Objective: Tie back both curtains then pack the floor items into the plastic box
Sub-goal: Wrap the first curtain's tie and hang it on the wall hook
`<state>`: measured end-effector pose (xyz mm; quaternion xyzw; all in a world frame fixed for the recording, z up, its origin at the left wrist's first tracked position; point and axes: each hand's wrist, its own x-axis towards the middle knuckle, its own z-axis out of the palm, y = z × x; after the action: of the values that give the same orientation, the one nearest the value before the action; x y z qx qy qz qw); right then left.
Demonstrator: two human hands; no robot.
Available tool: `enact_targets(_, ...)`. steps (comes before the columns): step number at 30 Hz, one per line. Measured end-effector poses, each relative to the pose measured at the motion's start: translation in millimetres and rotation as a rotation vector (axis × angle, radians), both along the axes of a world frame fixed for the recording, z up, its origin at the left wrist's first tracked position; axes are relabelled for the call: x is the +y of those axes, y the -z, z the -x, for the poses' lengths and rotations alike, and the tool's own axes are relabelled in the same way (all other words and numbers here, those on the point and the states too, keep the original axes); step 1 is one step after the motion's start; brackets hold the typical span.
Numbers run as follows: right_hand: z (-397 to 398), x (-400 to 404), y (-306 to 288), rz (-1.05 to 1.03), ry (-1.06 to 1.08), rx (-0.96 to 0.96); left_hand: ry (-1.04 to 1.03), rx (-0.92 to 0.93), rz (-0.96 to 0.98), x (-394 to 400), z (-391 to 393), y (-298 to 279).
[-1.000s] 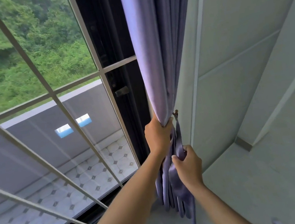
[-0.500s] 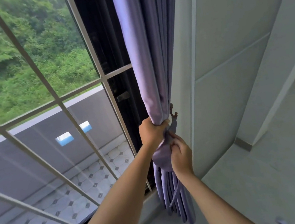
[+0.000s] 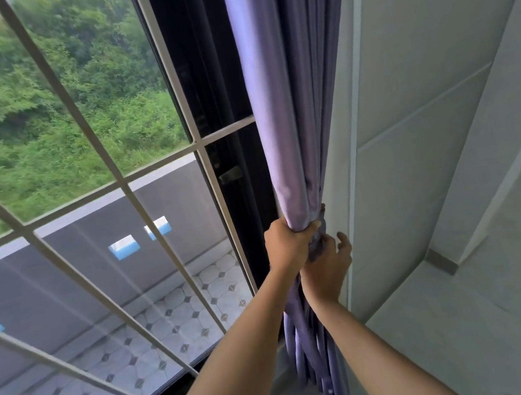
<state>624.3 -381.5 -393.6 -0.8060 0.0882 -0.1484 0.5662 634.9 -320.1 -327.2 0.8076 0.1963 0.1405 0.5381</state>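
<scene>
A: While the left hand is fisted round the gathered curtain, what's the right hand at?

B: Sits just below it, at 5 o'clock of the left. Thumb + first fingers look pinched on a dark strap, prob. the tie-back; other fingers spread loose toward the wall. Can't see the strap end clearly.

A: Where's the curtain?

B: Bunched at the window's right edge, hard by the wall, lower folds hanging to the floor at 6 o'clock.

A: Step?

B: I'd say tying back this curtain, not yet fastened. Box + floor items not in view.

A: Next?

B: Likely needs the strap looped round the bunch and hooked at 1 o'clock, left fist keeping the folds tight.
</scene>
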Motion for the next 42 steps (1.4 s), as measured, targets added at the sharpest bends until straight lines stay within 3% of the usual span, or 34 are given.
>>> enact_targets(2,-4,3,2,-0.013,0.02,-0.078,-0.007,0.009,0.007,2,0,0)
enact_targets(17,-33,-11,9,0.115,-0.08,-0.038,0.038,0.037,0.032,-6,-13,-5)
enact_targets(23,-36,-23,10,0.183,-0.124,-0.04,0.218,0.086,-0.005,9,-16,-1)
enact_targets(31,-37,-26,8,0.167,-0.152,-0.035,0.361,0.074,0.145,18,-8,-6)
enact_targets(36,-35,-28,6,0.095,-0.163,-0.048,-0.006,-0.154,-0.118,2,26,25)
enact_targets(42,-36,-35,4,0.15,-0.193,-0.009,0.317,0.159,-0.56,-9,44,57)
